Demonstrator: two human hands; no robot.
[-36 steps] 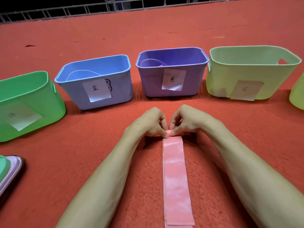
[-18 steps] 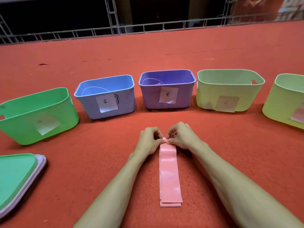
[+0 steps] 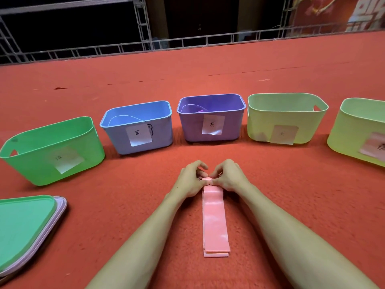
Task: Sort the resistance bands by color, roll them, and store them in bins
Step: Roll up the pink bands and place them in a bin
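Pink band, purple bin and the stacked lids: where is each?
pink band (image 3: 214, 222), head view, middle of its flat part.
purple bin (image 3: 189, 128), head view, front wall beside label.
stacked lids (image 3: 23, 226), head view, green top lid.

Left hand (image 3: 190, 181), right hand (image 3: 230, 178) — both bare; forearms (image 3: 145, 236) bare to frame edge.

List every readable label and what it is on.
"蓝": blue bin.
"紫": purple bin.
Green bin: label too faint to read.
Pale bin: label too faint to read.
Rightmost bin: label blurred and cut off.
Red banner, top right: unreadable.
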